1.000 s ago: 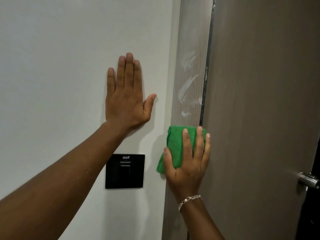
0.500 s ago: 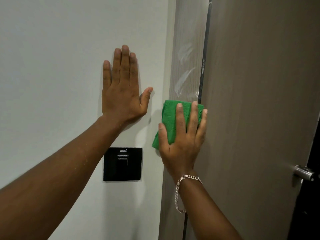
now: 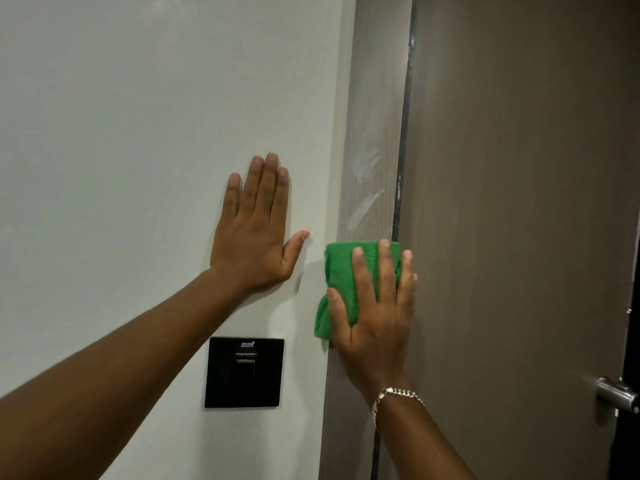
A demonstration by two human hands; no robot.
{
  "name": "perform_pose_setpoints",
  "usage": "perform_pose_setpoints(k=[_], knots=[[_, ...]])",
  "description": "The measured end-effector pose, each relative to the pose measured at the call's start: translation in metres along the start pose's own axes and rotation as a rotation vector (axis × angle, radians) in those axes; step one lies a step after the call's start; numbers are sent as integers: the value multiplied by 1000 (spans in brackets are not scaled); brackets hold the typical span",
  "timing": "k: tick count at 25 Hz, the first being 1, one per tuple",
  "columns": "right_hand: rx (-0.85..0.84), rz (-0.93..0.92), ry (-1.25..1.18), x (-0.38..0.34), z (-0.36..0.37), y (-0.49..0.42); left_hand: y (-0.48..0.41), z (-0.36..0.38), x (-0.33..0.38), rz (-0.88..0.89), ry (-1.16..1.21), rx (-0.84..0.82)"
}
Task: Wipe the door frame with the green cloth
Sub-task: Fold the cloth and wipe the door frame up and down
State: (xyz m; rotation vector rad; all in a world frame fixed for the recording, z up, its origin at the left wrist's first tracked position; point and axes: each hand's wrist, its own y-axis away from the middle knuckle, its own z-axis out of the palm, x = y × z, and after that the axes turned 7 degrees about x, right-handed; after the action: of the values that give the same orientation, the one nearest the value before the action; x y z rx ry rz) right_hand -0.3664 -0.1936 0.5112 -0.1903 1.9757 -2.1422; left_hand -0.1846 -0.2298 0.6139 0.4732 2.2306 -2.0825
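Observation:
A folded green cloth is pressed flat against the grey-brown wood-grain door frame, which runs vertically at centre right. My right hand, with a chain bracelet on its wrist, lies flat over the cloth and holds it to the frame, fingers pointing up. White smear marks show on the frame just above the cloth. My left hand rests flat and empty on the white wall, fingers up, to the left of the frame.
A black square switch plate sits on the wall below my left hand. The brown door fills the right side, with a metal handle at its lower right edge. A dark gap separates frame and door.
My right hand slid the cloth up the frame from its lower position a second ago. The view has shifted, so both hands now sit lower in the picture. My left hand stays on the wall.

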Motion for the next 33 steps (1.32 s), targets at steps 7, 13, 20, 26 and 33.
perform_pose_setpoints(k=[7, 13, 20, 26, 33], knots=[[-22, -92, -23, -1, 3, -20, -3, -1, -5, 19, 9, -8], [61, 113, -19, -13, 14, -84, -4, 2, -4, -26, 16, 22], [52, 107, -69, -1, 14, -77, -3, 5, 4, -112, 32, 31], [-5, -202, -110, 14, 7, -72, -14, -5, -14, -16, 15, -16], [26, -145, -87, 12, 13, -139, -41, -1, -18, -60, 24, 22]])
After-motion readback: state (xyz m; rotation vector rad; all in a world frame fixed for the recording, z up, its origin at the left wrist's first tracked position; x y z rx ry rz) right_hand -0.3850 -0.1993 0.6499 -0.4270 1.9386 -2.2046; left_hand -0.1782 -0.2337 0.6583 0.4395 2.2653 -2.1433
